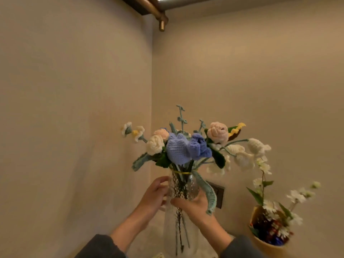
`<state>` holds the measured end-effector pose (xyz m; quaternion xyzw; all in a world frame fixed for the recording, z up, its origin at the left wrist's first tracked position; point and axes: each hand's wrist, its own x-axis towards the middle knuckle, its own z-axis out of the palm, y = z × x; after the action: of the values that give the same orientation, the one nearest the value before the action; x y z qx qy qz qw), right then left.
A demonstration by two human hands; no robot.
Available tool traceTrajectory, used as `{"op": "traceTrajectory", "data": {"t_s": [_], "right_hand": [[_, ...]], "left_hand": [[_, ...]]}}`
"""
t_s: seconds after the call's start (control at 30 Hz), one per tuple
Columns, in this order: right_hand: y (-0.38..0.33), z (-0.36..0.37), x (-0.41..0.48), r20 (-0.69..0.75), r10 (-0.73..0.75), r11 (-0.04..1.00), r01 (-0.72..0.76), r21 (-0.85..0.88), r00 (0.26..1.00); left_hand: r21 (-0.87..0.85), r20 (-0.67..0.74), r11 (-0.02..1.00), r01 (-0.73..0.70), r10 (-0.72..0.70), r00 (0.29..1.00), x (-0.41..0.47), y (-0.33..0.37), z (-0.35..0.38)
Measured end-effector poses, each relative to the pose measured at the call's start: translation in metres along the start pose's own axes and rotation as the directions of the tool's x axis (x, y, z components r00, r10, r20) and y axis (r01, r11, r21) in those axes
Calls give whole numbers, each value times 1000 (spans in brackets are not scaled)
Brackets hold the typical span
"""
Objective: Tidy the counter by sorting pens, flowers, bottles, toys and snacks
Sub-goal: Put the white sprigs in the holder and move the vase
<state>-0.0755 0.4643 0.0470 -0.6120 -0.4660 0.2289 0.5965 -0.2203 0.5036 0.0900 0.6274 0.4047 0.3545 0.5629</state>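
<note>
A clear textured glass vase (181, 228) with a gold rim stands in the wall corner. It holds a bunch of crocheted flowers (186, 148): blue, cream and pink blooms with green stems. My left hand (154, 196) touches the vase's neck from the left, fingers fairly straight. Around the neck from the right and front curl the fingers of my right hand (193, 204). A knitted green leaf (208, 194) droops over my right wrist.
A tan bowl (268, 243) at the right holds wrapped snacks and a stem of white artificial flowers (264, 183). A dark wall socket (219, 194) sits behind the vase. Two beige walls meet in the corner. A brass rod (158, 13) runs overhead.
</note>
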Motion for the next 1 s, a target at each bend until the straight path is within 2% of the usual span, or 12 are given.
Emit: {"op": "traceTrajectory", "data": {"t_s": [0.23, 0.47, 0.77, 1.0], "right_hand": [[-73, -97, -63, -61, -38, 999, 39, 21, 997], [-112, -201, -118, -228, -80, 996, 73, -43, 970], [-118, -339, -188, -355, -87, 992, 50, -113, 931], [-111, -431, -228, -449, -46, 980, -47, -192, 892]], "left_hand": [[-67, 164, 991, -112, 121, 979, -53, 47, 68], [-90, 289, 987, -131, 152, 945, -95, 89, 162], [-116, 473, 974, -195, 227, 851, -157, 118, 298], [-121, 584, 967, -223, 250, 772, -188, 122, 390]]}}
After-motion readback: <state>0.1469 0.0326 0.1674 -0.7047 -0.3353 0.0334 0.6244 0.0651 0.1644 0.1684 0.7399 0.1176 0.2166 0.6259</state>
